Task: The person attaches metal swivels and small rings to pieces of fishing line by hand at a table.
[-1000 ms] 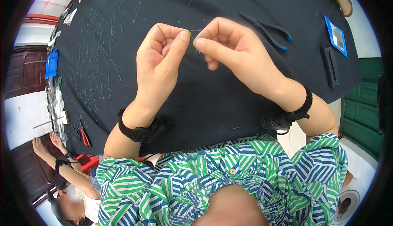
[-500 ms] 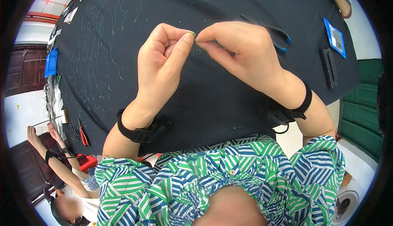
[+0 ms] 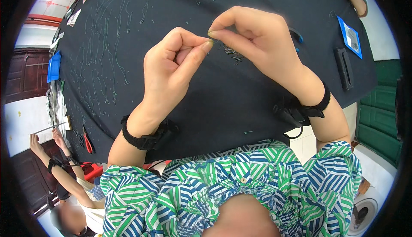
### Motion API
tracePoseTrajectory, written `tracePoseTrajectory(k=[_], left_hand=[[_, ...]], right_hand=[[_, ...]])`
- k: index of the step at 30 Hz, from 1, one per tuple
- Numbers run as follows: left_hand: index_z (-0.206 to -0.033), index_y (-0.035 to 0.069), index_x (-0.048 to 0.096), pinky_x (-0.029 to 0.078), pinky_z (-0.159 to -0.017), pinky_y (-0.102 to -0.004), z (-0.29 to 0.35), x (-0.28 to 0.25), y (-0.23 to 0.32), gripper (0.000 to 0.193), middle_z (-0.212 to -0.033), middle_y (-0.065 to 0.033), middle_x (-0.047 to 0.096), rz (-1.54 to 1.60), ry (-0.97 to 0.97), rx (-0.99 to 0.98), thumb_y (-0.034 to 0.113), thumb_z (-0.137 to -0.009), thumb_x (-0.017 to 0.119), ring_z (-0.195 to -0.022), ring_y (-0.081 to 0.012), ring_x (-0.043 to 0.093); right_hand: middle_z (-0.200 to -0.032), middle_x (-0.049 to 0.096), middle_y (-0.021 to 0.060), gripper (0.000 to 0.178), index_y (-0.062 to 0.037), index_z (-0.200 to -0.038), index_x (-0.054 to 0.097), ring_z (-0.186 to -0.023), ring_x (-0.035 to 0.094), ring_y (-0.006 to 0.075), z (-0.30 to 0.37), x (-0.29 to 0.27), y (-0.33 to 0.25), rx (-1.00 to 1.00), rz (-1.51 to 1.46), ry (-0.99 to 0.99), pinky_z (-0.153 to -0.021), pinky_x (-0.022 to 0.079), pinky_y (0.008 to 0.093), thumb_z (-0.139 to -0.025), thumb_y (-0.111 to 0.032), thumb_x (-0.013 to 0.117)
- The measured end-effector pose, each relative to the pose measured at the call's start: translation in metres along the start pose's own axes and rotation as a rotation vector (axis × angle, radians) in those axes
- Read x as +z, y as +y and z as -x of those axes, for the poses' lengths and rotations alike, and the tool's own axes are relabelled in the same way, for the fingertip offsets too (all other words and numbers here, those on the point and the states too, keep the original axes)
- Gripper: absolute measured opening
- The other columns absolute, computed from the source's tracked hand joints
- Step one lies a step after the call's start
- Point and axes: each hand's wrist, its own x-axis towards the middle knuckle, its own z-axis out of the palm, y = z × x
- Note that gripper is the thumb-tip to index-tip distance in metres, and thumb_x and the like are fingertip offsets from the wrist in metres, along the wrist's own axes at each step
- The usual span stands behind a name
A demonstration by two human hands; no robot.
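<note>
My left hand (image 3: pixel 169 63) and my right hand (image 3: pixel 266 35) are raised over the black cloth with their fingertips almost meeting. Thumb and forefinger are pinched together on each. What lies in either pinch is too small to make out; a tiny thin bit shows just under the left fingertips. Below the right fingers lies a small heap of bent metal pieces that look like fish hooks (image 3: pixel 234 56). Behind the right hand a blue-tipped black handle (image 3: pixel 295 34) shows in part; the rest of the tool is hidden.
Many thin green lines (image 3: pixel 105 39) lie across the cloth (image 3: pixel 214 117) at left. A blue-edged packet (image 3: pixel 351 38) and a black case (image 3: pixel 343 69) rest at right. Red-handled pliers (image 3: pixel 87 142) lie at the left edge, near another person's hands (image 3: pixel 58 138).
My right hand has lifted farther from me and tilted, uncovering the heap of hooks and hiding more of the blue-tipped tool. My left fingertips have shifted slightly right.
</note>
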Motion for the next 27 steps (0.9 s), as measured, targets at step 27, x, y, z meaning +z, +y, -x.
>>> tracePoseTrajectory(k=[27], left_hand=[[-0.09, -0.001, 0.065, 0.029, -0.049, -0.0176, -0.002, -0.002, -0.01, 0.005, -0.059, 0.0076, 0.041, -0.095, 0.109, 0.172, 0.002, -0.086, 0.067, -0.055, 0.0, 0.034]], right_hand=[[-0.061, 0.052, 0.0071, 0.012, -0.0038, -0.078, 0.06, -0.05, 0.046, 0.0171, 0.006, 0.009, -0.01, 0.035, -0.149, -0.067, -0.047, 0.035, 0.0295, -0.077, -0.012, 0.069]])
